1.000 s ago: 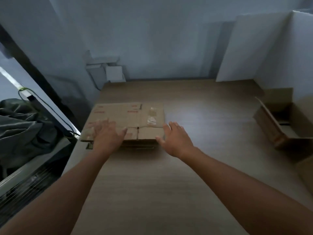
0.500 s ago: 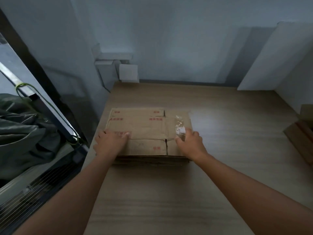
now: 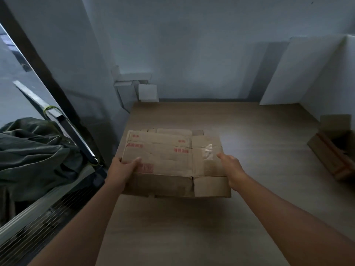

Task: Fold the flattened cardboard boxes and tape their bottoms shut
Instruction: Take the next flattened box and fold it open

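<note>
A dark green cloth lay left of the wooden table. A white board leaned on the wall; a small white box stood at the table's far corner.

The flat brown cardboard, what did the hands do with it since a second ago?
Both hands went from lying flat on top to the sides. The left hand and right hand now grip the edges of the top flattened brown cardboard box, lifting it off the cardboard stack. That stack and the open cardboard box at the right stayed put.

At right, open box half out of frame.
</note>
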`<state>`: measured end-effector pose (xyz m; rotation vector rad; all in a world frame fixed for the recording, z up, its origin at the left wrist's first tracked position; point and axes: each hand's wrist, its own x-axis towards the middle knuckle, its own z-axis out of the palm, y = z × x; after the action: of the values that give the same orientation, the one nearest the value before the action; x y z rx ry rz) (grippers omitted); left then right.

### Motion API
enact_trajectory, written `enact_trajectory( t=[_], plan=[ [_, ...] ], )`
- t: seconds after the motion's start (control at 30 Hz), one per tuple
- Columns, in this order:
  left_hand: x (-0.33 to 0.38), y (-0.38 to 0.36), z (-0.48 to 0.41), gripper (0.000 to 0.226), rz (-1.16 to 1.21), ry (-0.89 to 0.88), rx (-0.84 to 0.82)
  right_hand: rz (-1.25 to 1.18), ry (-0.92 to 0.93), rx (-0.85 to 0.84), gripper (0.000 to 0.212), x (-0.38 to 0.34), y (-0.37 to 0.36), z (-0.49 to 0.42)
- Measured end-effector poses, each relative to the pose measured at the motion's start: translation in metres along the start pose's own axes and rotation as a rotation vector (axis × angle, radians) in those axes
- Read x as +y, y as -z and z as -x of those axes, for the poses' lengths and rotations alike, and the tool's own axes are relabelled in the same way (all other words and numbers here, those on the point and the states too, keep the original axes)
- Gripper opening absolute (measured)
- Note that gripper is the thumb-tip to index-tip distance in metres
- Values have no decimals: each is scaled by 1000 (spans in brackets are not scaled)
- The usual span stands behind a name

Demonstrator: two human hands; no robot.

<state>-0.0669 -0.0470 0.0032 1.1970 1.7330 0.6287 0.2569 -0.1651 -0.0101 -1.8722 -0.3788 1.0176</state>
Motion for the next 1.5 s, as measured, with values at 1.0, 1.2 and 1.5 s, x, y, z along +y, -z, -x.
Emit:
enact_trajectory(
  t=[1.0, 1.2, 1.5],
  plan=[
    [-141, 11, 461, 68, 332, -71, -550, -235, 156, -295, 56, 209, 264, 380],
    [-155, 8, 466, 54, 58, -403, -635, -208, 347, -269, 64, 232, 264, 371],
    [-173, -12, 436, 81, -123, -578, -304, -437, 228, -343, 46, 226, 261, 361]
  ],
)
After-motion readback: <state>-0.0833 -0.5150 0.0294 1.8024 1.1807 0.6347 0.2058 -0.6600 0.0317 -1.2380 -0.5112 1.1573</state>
